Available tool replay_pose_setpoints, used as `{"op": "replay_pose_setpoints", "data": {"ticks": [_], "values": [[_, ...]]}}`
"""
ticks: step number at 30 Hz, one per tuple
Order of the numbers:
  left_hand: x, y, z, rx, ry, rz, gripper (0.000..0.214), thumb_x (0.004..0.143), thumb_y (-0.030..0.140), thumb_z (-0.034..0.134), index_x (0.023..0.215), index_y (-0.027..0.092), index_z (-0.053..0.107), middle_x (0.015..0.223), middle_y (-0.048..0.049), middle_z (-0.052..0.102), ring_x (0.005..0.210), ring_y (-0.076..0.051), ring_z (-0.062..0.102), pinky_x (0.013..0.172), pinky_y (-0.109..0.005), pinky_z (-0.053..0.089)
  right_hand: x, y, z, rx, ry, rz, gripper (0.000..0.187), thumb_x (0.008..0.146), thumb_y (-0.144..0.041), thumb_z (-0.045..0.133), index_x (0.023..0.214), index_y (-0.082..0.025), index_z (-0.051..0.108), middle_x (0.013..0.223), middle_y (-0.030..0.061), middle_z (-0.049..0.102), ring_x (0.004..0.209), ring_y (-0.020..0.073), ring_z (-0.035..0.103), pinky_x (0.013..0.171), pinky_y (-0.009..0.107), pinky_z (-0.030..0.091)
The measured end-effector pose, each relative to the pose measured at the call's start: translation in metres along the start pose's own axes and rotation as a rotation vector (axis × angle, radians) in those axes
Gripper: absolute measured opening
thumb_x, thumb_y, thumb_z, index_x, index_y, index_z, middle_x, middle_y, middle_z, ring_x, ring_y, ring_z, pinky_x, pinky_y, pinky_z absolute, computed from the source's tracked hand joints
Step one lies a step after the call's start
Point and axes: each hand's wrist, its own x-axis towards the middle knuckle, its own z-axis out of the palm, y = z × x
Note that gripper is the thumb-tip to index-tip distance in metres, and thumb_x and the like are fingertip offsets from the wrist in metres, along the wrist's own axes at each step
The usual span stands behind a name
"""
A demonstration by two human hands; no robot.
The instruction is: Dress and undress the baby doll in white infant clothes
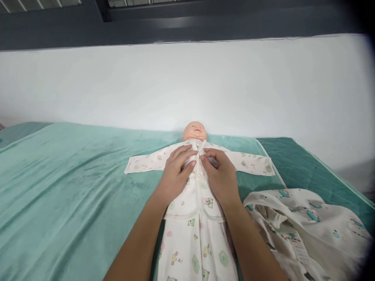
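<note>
A baby doll (194, 130) lies on its back, head toward the wall, dressed in a white printed baby jacket (181, 210) and matching trousers (193, 253). The jacket's sleeves spread out to both sides. At the upper chest, my left hand (177, 171) has its fingers on one front edge, thumb and forefinger bent around the cloth. Opposite it, my right hand (221, 173) pinches the other front edge beside a small button (198, 155). Another button (198, 177) sits lower, between the two hands. My fingers partly hide the opening.
Green plush bedding (79, 195) covers the surface under the doll. A white cloth with blue-green prints (310, 222) lies crumpled at the right, near my right forearm. Behind the doll's head rises a white wall (131, 86), with a dark beam (175, 23) above.
</note>
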Motion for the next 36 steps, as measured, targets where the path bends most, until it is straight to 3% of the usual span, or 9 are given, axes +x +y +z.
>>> {"op": "replay_pose_setpoints", "data": {"ticks": [7,11,25,32,36], "values": [[0.000,-0.001,0.001,0.014,-0.008,-0.001,0.034,0.098,0.037,0.044,0.128,0.035,0.061,0.149,0.0000,0.046,0.141,-0.020,0.038,0.121,-0.042,0.030,-0.001,0.006,-0.001,-0.005,-0.056,-0.070,0.012,0.087,-0.029,0.063,0.096,-0.026,0.070,0.121,0.0032,0.064,0.117,0.0206,0.057,0.092,0.035,0.049],[0.000,0.000,0.000,0.009,-0.007,-0.009,0.034,0.099,0.036,0.044,0.128,0.038,0.061,0.149,0.0015,0.046,0.141,-0.019,0.038,0.121,-0.041,0.029,-0.002,0.006,-0.001,-0.007,-0.059,-0.032,0.015,0.087,-0.029,0.063,0.095,-0.027,0.075,0.124,0.0031,0.064,0.116,0.0213,0.059,0.086,0.034,0.052],[-0.001,-0.002,0.001,-0.098,0.018,-0.057,0.031,0.096,0.038,0.049,0.122,0.035,0.064,0.149,0.0007,0.047,0.140,-0.021,0.040,0.118,-0.041,0.035,0.000,0.005,-0.002,-0.033,-0.091,-0.013,0.013,0.085,-0.034,0.065,0.091,-0.029,0.076,0.124,0.0016,0.065,0.118,0.0238,0.058,0.095,0.040,0.050],[-0.001,-0.003,0.001,-0.113,0.010,-0.052,0.031,0.096,0.038,0.050,0.123,0.037,0.065,0.149,0.0016,0.047,0.141,-0.021,0.039,0.119,-0.041,0.033,-0.001,-0.003,0.001,-0.101,0.002,-0.082,0.011,0.085,-0.029,0.063,0.088,-0.026,0.073,0.112,0.0021,0.069,0.104,0.0200,0.064,0.093,0.035,0.050],[-0.001,-0.002,0.001,-0.105,0.008,-0.049,0.030,0.096,0.038,0.050,0.122,0.038,0.065,0.149,0.0021,0.047,0.141,-0.021,0.039,0.118,-0.040,0.035,-0.001,-0.004,0.001,-0.119,-0.008,-0.137,0.015,0.088,-0.026,0.058,0.088,-0.025,0.074,0.108,0.0019,0.070,0.101,0.0190,0.065,0.091,0.033,0.050]]}}
